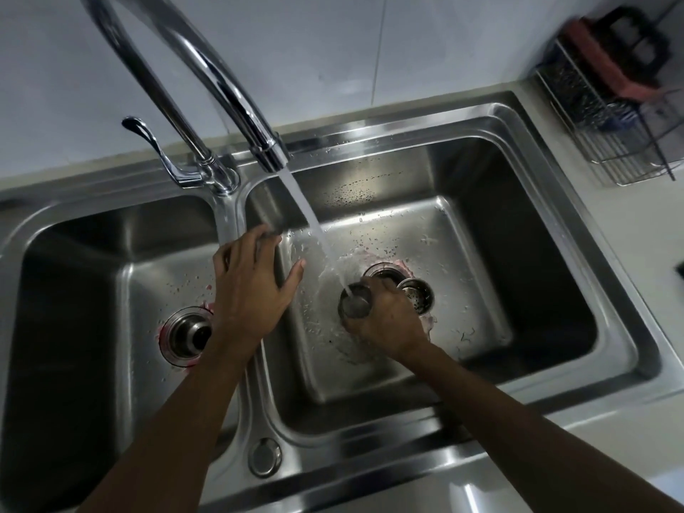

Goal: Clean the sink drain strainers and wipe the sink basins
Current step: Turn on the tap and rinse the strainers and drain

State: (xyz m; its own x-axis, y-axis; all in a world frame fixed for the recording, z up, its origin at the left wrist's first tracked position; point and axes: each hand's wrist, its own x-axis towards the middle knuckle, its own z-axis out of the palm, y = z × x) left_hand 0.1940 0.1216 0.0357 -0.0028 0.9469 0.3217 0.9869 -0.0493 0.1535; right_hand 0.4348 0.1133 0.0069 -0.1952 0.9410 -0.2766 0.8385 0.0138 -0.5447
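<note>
The right hand [388, 316] is holding a little metal cup [354, 304] with its fingers curled tight around it. The cup is sitting right under the water [311, 220], probably so the dirt is washing out. Another strainer [418, 296], full of tiny holes, is lying at about three o'clock from the cup, just beside the open drain [385, 272] in the right basin [555, 290]. Water is splashing on the basin floor. The left hand [251, 286] is resting on the wall between the basins, fingers spread, likely for balance. At nine o'clock, the left basin [74, 290] is keeping its own strainer [188, 333] in its drain. The tap [207, 79] is running.
</note>
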